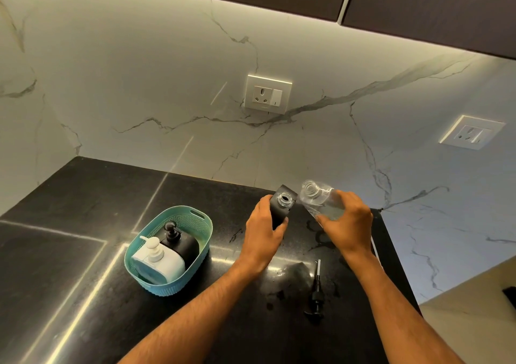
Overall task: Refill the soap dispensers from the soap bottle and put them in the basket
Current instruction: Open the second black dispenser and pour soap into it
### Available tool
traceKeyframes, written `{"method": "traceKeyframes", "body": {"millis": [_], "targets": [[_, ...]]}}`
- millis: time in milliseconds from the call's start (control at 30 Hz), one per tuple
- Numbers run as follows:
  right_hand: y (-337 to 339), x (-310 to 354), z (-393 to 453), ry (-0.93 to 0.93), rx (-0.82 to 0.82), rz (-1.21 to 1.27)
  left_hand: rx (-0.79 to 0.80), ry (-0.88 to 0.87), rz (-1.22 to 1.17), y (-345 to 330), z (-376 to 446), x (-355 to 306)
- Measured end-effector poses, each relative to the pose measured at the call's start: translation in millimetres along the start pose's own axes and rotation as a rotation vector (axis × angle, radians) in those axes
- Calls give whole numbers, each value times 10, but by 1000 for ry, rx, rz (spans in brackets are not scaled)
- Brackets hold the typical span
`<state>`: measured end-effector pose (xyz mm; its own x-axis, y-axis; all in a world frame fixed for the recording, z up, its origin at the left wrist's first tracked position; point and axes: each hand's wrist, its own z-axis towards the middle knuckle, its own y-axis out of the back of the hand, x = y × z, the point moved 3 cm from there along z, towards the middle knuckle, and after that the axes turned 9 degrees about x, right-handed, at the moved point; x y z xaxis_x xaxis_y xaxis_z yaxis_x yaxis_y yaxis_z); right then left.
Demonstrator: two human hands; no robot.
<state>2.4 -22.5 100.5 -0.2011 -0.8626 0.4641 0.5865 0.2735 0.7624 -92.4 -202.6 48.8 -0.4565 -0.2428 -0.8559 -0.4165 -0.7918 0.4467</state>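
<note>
Nearest the person, right of the basket (205, 225), the pump (315, 294) lies loose on the counter (83, 210). Farther back, the left hand (264, 231) grips the open black dispenser (282, 206), while the right hand (349, 224) clasps the tilted clear soap bottle (318, 199) just beside its neck. Both mouths are narrow, so a misaligned pour would likely spill. Two dispensers already sit in the basket.

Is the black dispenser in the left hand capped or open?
Open. The black dispenser, held by the left hand, shows a bare threaded neck, and its pump lies apart on the counter.
</note>
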Motion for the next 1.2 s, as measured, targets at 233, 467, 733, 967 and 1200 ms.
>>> {"method": "traceKeyframes", "body": {"millis": [233,467,733,967,1200], "targets": [[-2,-291,89,-195,-8,262,147,-5,20,-71,111,116],[-34,-623,123,-326,34,469,282,76,-19,-116,212,277],[-124,-1032,193,-445,82,567,285,194,-38,-176,273,479],[-308,-1376,273,-545,167,592,350,230,-17,-287,335,608],[-457,-1549,331,-537,260,636,411,257,22,-409,380,719]]}}
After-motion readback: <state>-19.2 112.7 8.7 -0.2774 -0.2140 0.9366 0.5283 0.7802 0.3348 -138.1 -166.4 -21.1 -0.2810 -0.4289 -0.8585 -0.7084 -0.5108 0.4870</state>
